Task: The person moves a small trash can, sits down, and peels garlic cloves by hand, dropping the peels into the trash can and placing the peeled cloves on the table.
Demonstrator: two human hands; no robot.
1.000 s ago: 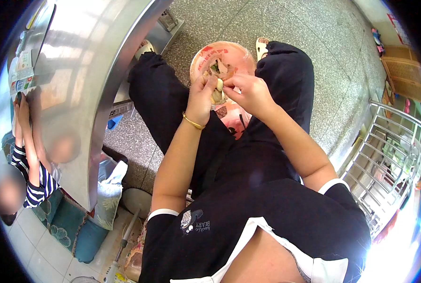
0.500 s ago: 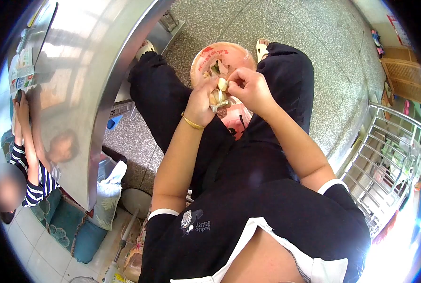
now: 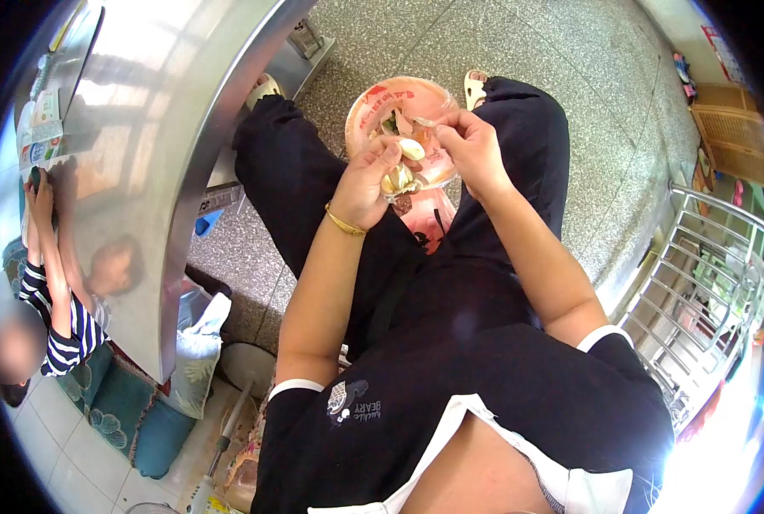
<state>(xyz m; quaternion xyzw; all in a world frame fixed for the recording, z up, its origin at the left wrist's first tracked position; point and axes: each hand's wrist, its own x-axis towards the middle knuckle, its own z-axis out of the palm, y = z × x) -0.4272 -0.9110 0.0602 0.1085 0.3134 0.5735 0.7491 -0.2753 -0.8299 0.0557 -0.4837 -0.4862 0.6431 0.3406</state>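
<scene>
My left hand [image 3: 367, 184] is closed around part of a garlic bulb [image 3: 398, 181], with a pale, smooth garlic clove [image 3: 411, 149] held up near its thumb tip. Just to the right, my right hand [image 3: 474, 156] pinches a thin strip of garlic skin [image 3: 424, 122], apart from the clove. Both hands are above a pink plastic-lined bin [image 3: 367, 110] between my knees. Inside the bin lie scraps, some of them green.
A shiny metal-edged table [image 3: 195, 128] stands on my left, where another person in a striped sleeve [image 3: 65, 347] sits holding a dark object. Teal cushions [image 3: 161, 437] are below it. On the right is a metal rack [image 3: 686, 300].
My right hand has moved up and away from the clove, with a strip of skin in its fingers. The clove now shows more fully in my left hand.
</scene>
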